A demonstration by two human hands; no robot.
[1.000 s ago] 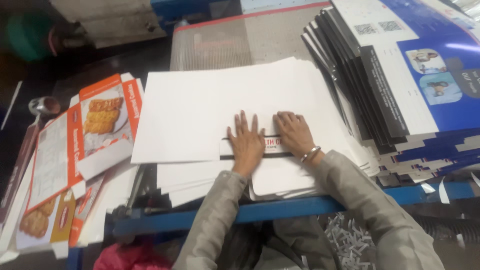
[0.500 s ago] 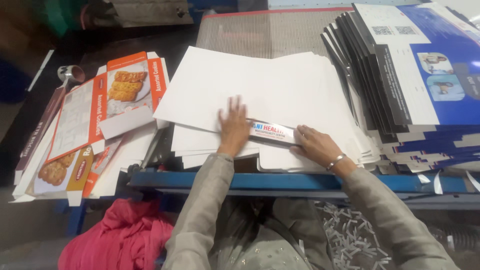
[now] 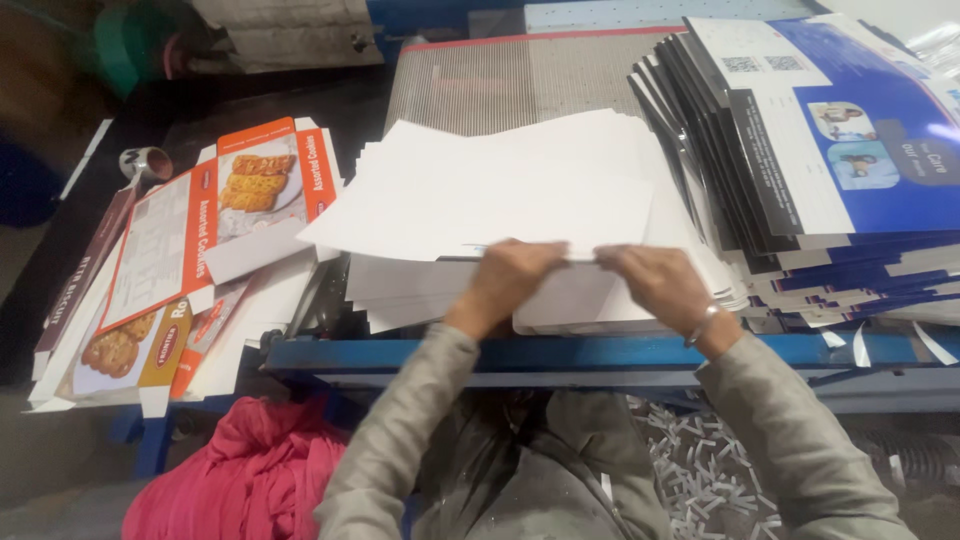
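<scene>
Both arms reach forward from the bottom of the view, sleeved in grey-green cloth down to the wrists, elbows bent and spread apart so that the forearms converge. The left hand (image 3: 515,275) is seen from its back, knuckles up, fingers curled forward and down in a pinching hold, the wrist bent slightly. The right hand (image 3: 655,280) sits just beside it at the same height, also back up, its fingers curled and pointing toward the left hand, fingertips nearly meeting. A thin metal bangle rings the right wrist, just above the cuff.
</scene>
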